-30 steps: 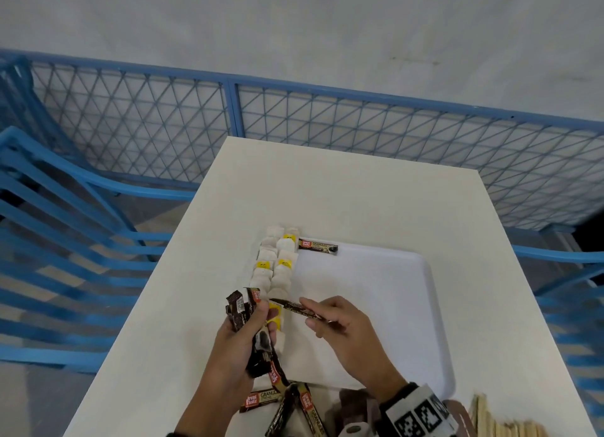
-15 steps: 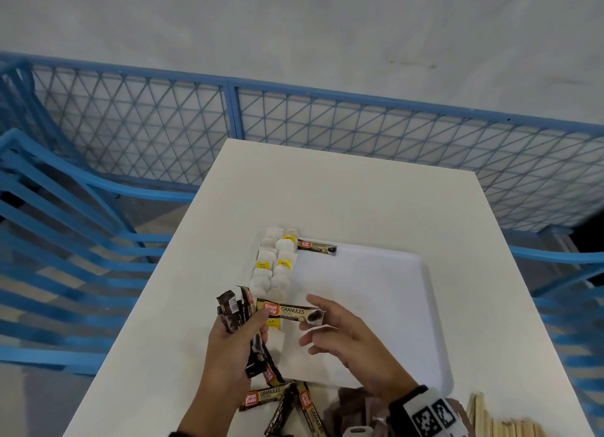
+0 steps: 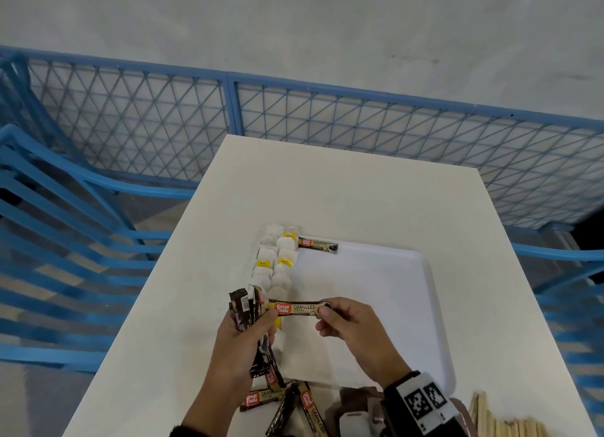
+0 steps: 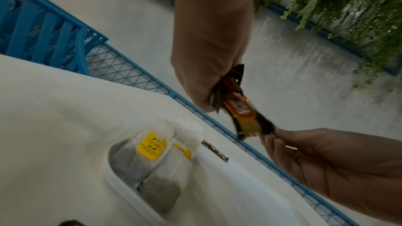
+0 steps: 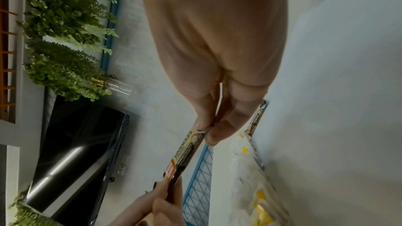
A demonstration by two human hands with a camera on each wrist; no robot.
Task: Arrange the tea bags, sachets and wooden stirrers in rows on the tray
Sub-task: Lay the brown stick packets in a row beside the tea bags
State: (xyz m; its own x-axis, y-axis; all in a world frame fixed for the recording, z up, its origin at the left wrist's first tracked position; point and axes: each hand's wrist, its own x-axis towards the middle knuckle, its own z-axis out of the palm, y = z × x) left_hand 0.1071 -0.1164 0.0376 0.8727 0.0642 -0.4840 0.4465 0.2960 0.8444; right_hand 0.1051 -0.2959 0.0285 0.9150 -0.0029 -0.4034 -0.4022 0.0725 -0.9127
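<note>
My left hand [image 3: 243, 332] grips a bundle of dark coffee sachets [image 3: 244, 309] above the tray's left side. My right hand [image 3: 343, 322] pinches the right end of one sachet [image 3: 299, 308], labelled GRANULES, held level between both hands; its left end still touches the bundle. The same sachet [image 4: 248, 121] [image 5: 187, 152] shows in both wrist views. On the white tray [image 3: 376, 299], two rows of tea bags [image 3: 276, 260] with yellow tags run along the left edge. One sachet [image 3: 317, 244] lies at the tray's far edge beside them.
Loose sachets [image 3: 287, 404] lie on the white table [image 3: 343, 181] at the near edge. Wooden stirrers [image 3: 503, 420] are piled at the near right corner. A blue mesh fence [image 3: 327, 126] and blue railings [image 3: 65, 240] surround the table.
The sachet between my hands has turned from edge-on to label-up and now lies level. My right hand has shifted to pinch its right end.
</note>
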